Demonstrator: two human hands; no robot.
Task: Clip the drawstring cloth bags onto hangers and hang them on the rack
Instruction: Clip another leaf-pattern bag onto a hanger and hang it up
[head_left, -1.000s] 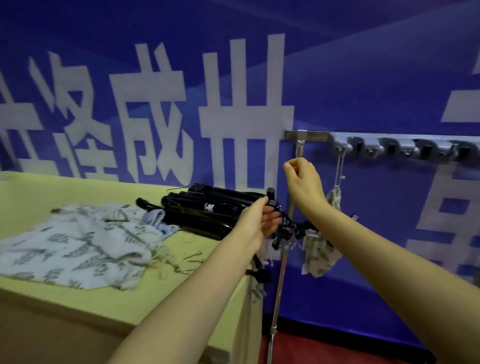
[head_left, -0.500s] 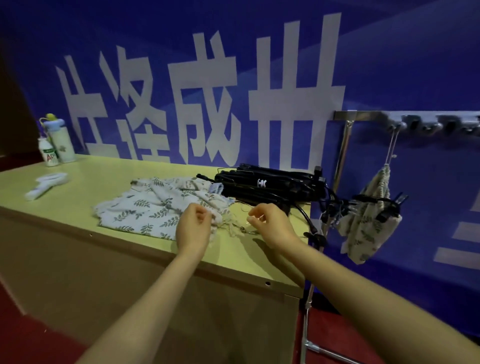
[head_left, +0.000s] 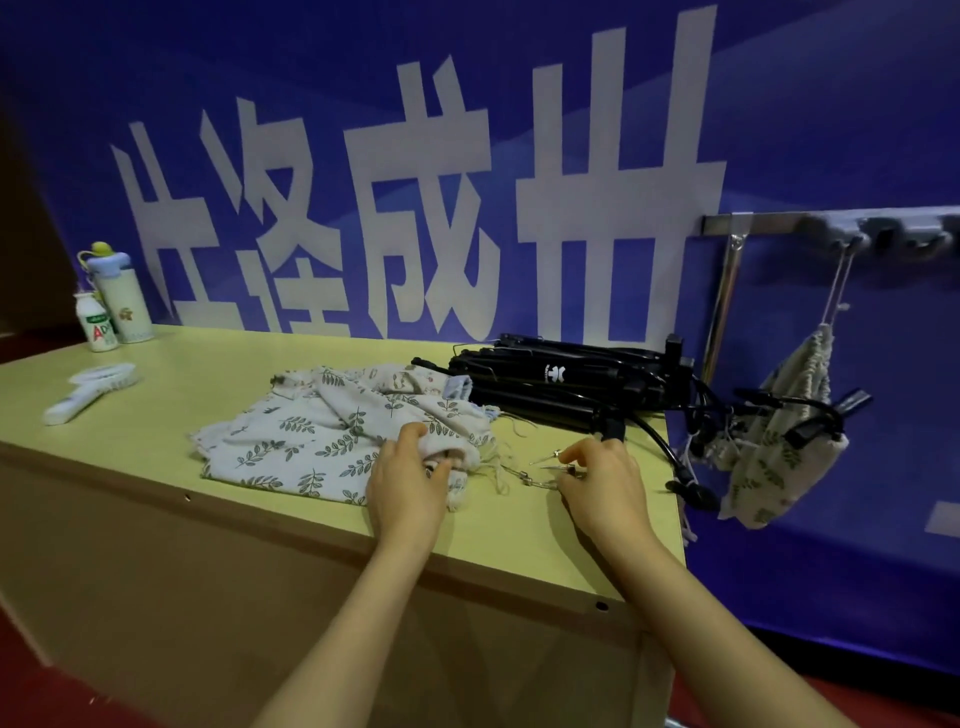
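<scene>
**Location.** The bags (head_left: 311, 441) lie in a loose heap on the bench (head_left: 208, 364), near its front edge. The hangers (head_left: 561, 382) are stacked just behind and to the right of the heap. One hung bag (head_left: 779, 457) is already clipped and hangs from the rack (head_left: 753, 224) beyond the bench end.

**Hands.** The left hand (head_left: 408, 483) grips a bunched fold at the heap's right edge, with the fingers curled over the cloth and the thumb against it. The right hand (head_left: 605, 483) is low over the bench beside the heap, its fingers curled toward small metal pieces (head_left: 540, 470). Whether it pinches them cannot be told.

**Materials.**
- Bags: thin, pale, creased cloth with a leaf print. Frayed cord ends trail at the edge.
- Hangers: slim, black, rigid bars with clips.
- Rack: a bright metal bar with a row of hook slots, on an upright pole.
- Bench: a smooth yellow-green top.

**Handling (judgement).**
- The bags should be light and limp. They are likely to fold and drag their neighbours when lifted.
- Take one bag by its gathered mouth hem, where the cloth is doubled and a clip should bite best.
- Separate the bag from the heap before lifting it.
- The cords may snag on the hangers.
- The hangers look interlocked, so draw one out by its end.
</scene>
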